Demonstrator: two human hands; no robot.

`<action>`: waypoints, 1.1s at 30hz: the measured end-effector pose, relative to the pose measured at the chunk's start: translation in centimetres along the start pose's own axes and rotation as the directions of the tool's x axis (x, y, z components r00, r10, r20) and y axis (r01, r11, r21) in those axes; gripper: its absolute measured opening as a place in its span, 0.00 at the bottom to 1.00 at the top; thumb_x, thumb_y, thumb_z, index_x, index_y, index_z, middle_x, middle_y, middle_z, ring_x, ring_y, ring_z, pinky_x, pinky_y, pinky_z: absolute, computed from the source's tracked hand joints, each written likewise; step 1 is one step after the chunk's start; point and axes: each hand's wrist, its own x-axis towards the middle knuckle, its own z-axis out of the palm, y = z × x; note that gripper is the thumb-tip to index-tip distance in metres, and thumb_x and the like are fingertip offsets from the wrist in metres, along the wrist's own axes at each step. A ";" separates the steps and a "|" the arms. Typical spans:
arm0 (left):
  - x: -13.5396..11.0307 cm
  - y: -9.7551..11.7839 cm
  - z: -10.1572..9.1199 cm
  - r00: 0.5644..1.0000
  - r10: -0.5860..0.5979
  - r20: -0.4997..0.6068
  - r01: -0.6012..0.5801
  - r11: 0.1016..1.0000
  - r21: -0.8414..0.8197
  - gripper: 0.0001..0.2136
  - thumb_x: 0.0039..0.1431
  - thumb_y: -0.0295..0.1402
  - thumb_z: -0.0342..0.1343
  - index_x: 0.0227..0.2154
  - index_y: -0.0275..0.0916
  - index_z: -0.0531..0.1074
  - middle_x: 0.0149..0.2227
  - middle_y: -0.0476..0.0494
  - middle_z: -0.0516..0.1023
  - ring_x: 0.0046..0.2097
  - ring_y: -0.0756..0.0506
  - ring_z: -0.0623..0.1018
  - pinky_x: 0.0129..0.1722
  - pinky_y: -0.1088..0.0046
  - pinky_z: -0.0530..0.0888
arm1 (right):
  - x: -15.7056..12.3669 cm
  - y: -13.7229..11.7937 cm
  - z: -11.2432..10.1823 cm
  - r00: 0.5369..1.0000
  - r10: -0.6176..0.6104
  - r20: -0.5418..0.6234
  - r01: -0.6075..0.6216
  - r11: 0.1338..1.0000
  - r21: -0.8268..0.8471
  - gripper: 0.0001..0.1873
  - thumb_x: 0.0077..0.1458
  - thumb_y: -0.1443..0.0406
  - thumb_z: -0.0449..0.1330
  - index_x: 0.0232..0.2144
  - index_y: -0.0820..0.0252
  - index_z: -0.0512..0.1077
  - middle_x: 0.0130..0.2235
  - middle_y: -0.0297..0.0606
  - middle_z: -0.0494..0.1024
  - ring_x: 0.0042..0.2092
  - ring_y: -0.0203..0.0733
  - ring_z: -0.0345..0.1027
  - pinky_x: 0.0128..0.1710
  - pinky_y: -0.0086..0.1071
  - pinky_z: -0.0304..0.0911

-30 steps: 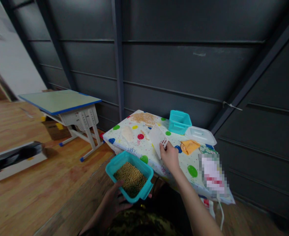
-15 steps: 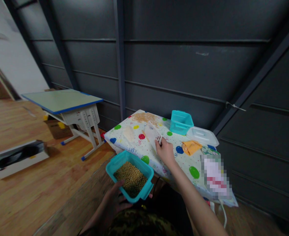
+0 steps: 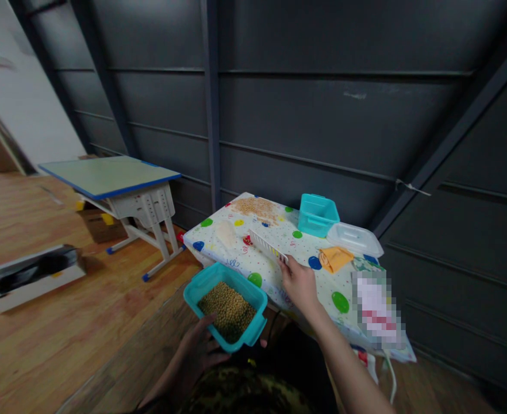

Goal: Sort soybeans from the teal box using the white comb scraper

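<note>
An open, rectangular teal plastic box (image 3: 210, 277) sits low in the frame, just left of centre, set at a slant with its longer sides running from upper left to lower right. Small, round, yellowish-tan beans (image 3: 227, 307) lie in it, the walls rising above them. A thin, white, slotted plastic piece (image 3: 267, 245) appears near the middle of the frame, almost edge-on, sloping down rightward, apart from the box.
</note>
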 end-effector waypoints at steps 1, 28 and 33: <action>-0.1 0.1 0.2 1.000 -0.006 -0.019 0.006 1.000 -0.002 0.26 0.49 0.32 0.65 0.52 0.44 0.68 0.48 0.35 0.90 0.55 0.24 0.87 0.63 0.35 0.76 | -0.2 0.1 -0.1 1.000 -0.008 -0.007 0.008 1.000 0.009 0.20 0.72 0.61 0.53 0.48 0.59 0.84 0.32 0.45 0.88 0.32 0.49 0.82 0.31 0.32 0.61; 1.0 0.4 2.0 0.992 -0.029 -0.123 0.039 0.996 0.086 0.25 0.61 0.41 0.64 0.57 0.39 0.65 0.46 0.35 0.79 0.41 0.34 0.84 0.46 0.50 0.83 | -1.4 -0.2 -3.2 0.992 0.026 -0.124 0.021 0.933 0.359 0.19 0.67 0.54 0.58 0.39 0.55 0.86 0.37 0.45 0.90 0.33 0.49 0.83 0.36 0.36 0.74; 1.1 0.3 1.5 0.991 -0.034 -0.126 0.045 0.996 0.083 0.29 0.53 0.38 0.68 0.56 0.40 0.66 0.47 0.35 0.80 0.46 0.31 0.84 0.50 0.48 0.83 | 3.9 -1.0 -1.2 0.978 0.168 -0.123 -0.109 0.917 0.383 0.23 0.63 0.49 0.58 0.28 0.59 0.81 0.27 0.41 0.83 0.28 0.45 0.72 0.31 0.34 0.63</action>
